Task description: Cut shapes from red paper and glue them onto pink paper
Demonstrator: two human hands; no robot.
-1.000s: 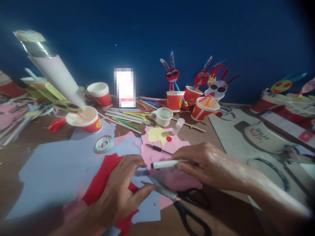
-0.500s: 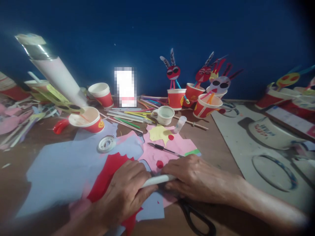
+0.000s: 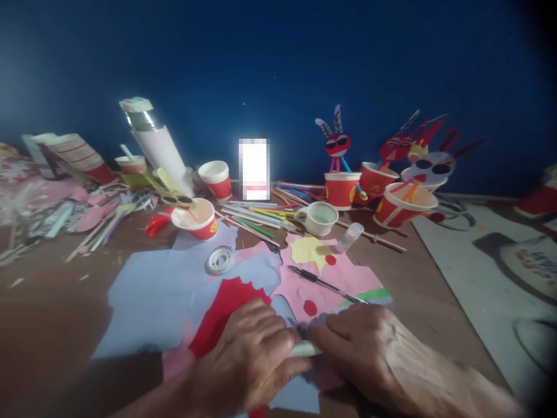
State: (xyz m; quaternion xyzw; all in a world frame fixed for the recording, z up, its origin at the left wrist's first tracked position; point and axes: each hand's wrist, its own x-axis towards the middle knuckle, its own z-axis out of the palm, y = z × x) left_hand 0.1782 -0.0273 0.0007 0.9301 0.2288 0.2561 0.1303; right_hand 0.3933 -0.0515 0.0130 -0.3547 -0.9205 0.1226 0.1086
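Both hands are closed on a slim white tube (image 3: 304, 349), which looks like rolled paper; only a short length shows between them. My left hand (image 3: 256, 354) grips one end, above red paper (image 3: 230, 307) with a jagged edge. The other end is in my right hand (image 3: 369, 342), near pink paper (image 3: 348, 273). A grey pointed tip (image 3: 293, 323) shows between the hands, its body hidden. Beyond them lies a black pen (image 3: 322, 281), close to a yellow paper piece (image 3: 310, 251) and a red paper dot (image 3: 310, 307). Pale blue paper (image 3: 148, 296) spreads to the left.
Behind are a tape roll (image 3: 220, 260), a white mug (image 3: 321, 218), a small clear bottle (image 3: 350, 237) and coloured sticks (image 3: 261, 216). Red paper cups (image 3: 343, 190) with paper figures stand right, a tall bottle (image 3: 163, 157) leans left, and paper scraps (image 3: 87, 209) lie far left.
The view has turned left, so the things on the table sit further right. My hands are closer together, and less of the white tube shows. The black scissor handle below is mostly out of sight.
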